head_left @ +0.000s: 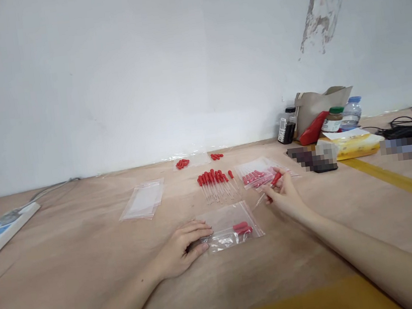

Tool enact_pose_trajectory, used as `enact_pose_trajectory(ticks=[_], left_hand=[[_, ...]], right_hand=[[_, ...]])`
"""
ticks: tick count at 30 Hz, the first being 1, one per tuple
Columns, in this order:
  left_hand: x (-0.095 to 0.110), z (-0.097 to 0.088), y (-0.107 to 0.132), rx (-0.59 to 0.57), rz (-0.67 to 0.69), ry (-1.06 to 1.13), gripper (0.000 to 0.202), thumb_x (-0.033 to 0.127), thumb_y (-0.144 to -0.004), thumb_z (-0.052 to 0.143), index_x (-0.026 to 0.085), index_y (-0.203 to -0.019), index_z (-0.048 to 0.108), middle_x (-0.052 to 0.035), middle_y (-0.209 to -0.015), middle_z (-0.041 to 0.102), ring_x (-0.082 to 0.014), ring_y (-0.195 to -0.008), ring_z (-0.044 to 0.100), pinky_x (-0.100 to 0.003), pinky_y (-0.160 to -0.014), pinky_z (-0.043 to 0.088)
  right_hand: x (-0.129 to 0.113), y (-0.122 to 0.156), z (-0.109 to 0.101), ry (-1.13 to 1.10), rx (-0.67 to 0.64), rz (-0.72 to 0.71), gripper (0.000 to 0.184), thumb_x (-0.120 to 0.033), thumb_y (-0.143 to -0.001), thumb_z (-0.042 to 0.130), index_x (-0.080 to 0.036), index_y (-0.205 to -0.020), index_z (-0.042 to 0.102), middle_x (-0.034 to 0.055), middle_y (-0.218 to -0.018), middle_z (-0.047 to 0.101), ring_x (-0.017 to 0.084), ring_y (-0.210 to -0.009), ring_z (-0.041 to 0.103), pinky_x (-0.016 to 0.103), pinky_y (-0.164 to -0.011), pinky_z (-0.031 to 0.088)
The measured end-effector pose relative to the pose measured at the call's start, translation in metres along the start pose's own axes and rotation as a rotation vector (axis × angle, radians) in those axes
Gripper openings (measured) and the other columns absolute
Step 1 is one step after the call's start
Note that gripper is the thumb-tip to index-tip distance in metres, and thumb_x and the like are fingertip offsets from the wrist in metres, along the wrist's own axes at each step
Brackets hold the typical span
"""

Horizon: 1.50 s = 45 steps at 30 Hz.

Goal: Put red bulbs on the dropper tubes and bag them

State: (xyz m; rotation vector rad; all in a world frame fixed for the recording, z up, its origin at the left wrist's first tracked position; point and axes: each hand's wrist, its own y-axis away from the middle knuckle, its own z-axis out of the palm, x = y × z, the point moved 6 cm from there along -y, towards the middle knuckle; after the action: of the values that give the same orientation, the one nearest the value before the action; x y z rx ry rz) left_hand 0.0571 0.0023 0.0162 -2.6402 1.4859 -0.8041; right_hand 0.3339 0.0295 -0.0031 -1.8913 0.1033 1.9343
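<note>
A clear zip bag (221,218) with red rubber bulbs (242,227) in it lies flat before me. My left hand (187,244) rests on the bag's left edge, fingers stretched out and thumb apart. In my right hand (282,195), the fingers are closed around a dropper (276,180) with a red bulb and a thin clear tube pointing down to the left. Behind the bag several red-topped droppers (213,183) lie side by side. Bagged droppers (256,177) are just behind my right hand.
Flat empty zip bags (142,200) lie at left. Loose red bulbs (182,164) sit on plastic near the wall. A power strip (8,231) is far left. At right stand a dark bottle (286,127), a grey bag (313,111), jars and a yellow tissue pack (358,144).
</note>
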Motion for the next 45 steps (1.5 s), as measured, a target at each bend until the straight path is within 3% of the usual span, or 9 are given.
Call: enact_pose_trajectory(ticks=[6, 9, 14, 22, 29, 35, 38, 42, 45], left_hand=[[-0.001, 0.0, 0.0, 0.001, 0.003, -0.002, 0.032, 0.027, -0.087, 0.045, 0.025, -0.118, 0.052, -0.0042, -0.119, 0.055, -0.0193, -0.113, 0.047, -0.039, -0.098, 0.036], [0.0, 0.0, 0.0, 0.004, 0.01, 0.0, 0.032, 0.028, -0.087, 0.045, 0.025, -0.118, 0.052, -0.0045, -0.119, 0.056, -0.0198, -0.113, 0.047, -0.04, -0.098, 0.036], [-0.001, 0.0, 0.001, 0.0, -0.035, -0.004, 0.037, 0.03, -0.086, 0.046, 0.025, -0.123, 0.046, -0.0046, -0.12, 0.054, -0.0203, -0.113, 0.047, -0.04, -0.097, 0.036], [-0.002, 0.0, 0.002, -0.006, -0.052, -0.004, 0.042, 0.031, -0.086, 0.046, 0.026, -0.127, 0.039, -0.0049, -0.125, 0.049, -0.0206, -0.114, 0.045, -0.039, -0.096, 0.037], [-0.001, -0.001, 0.001, -0.009, -0.057, -0.033, 0.041, 0.032, -0.086, 0.047, 0.025, -0.125, 0.041, -0.0044, -0.123, 0.05, -0.02, -0.114, 0.045, -0.037, -0.097, 0.036], [0.001, -0.001, 0.0, -0.02, -0.04, -0.04, 0.038, 0.031, -0.087, 0.045, 0.024, -0.124, 0.043, -0.0052, -0.121, 0.052, -0.0201, -0.113, 0.045, -0.038, -0.096, 0.036], [0.002, -0.001, -0.001, -0.026, -0.021, -0.04, 0.037, 0.031, -0.087, 0.044, 0.026, -0.124, 0.043, -0.0043, -0.122, 0.051, -0.0196, -0.114, 0.044, -0.038, -0.098, 0.035], [0.002, 0.0, 0.0, -0.038, -0.012, -0.061, 0.033, 0.03, -0.088, 0.042, 0.029, -0.121, 0.048, -0.0026, -0.125, 0.048, -0.0192, -0.115, 0.042, -0.037, -0.098, 0.034], [0.002, 0.001, 0.0, -0.037, -0.005, -0.052, 0.035, 0.031, -0.088, 0.043, 0.027, -0.122, 0.046, -0.0041, -0.124, 0.049, -0.0199, -0.115, 0.043, -0.038, -0.097, 0.036]], right_hand=[[0.003, 0.009, 0.0, -0.019, 0.002, 0.047, 0.073, -0.036, -0.062, 0.066, -0.023, -0.119, 0.023, -0.0079, -0.063, 0.047, 0.01, -0.044, 0.051, 0.025, -0.043, 0.048], [0.011, 0.017, 0.012, -0.114, -0.039, 0.123, 0.059, -0.037, -0.066, 0.062, -0.024, -0.113, 0.027, -0.0075, -0.063, 0.049, 0.012, -0.052, 0.058, 0.03, -0.053, 0.052], [0.016, 0.027, 0.027, -0.205, -0.217, 0.302, 0.033, -0.035, -0.071, 0.058, -0.022, -0.094, 0.039, -0.0029, -0.07, 0.055, 0.012, -0.061, 0.061, 0.031, -0.064, 0.051], [0.009, 0.034, 0.033, 0.167, -0.558, 0.24, 0.033, -0.033, -0.06, 0.067, -0.014, -0.085, 0.058, -0.0052, -0.056, 0.053, 0.006, -0.048, 0.045, 0.02, -0.048, 0.037], [0.005, 0.031, 0.042, 0.217, -0.468, 0.133, 0.023, -0.028, -0.059, 0.066, -0.014, -0.073, 0.056, -0.0023, -0.061, 0.057, 0.008, -0.053, 0.05, 0.02, -0.051, 0.039], [0.008, 0.04, 0.046, 0.219, -0.6, 0.257, 0.025, -0.033, -0.07, 0.055, -0.014, -0.086, 0.058, -0.005, -0.05, 0.052, 0.007, -0.043, 0.046, 0.018, -0.042, 0.035], [0.009, 0.033, 0.038, 0.257, -0.536, 0.278, 0.027, -0.033, -0.071, 0.054, -0.014, -0.09, 0.055, -0.007, -0.046, 0.048, 0.007, -0.038, 0.043, 0.017, -0.037, 0.033], [-0.006, 0.005, 0.032, 0.471, -0.373, 0.077, 0.014, -0.025, -0.069, 0.056, -0.015, -0.078, 0.057, -0.0021, -0.054, 0.055, 0.009, -0.044, 0.05, 0.019, -0.04, 0.037], [-0.021, -0.024, 0.044, 0.745, -0.327, -0.114, 0.006, -0.016, -0.067, 0.056, -0.016, -0.071, 0.06, 0.0028, -0.066, 0.062, 0.014, -0.064, 0.058, 0.022, -0.057, 0.043]])
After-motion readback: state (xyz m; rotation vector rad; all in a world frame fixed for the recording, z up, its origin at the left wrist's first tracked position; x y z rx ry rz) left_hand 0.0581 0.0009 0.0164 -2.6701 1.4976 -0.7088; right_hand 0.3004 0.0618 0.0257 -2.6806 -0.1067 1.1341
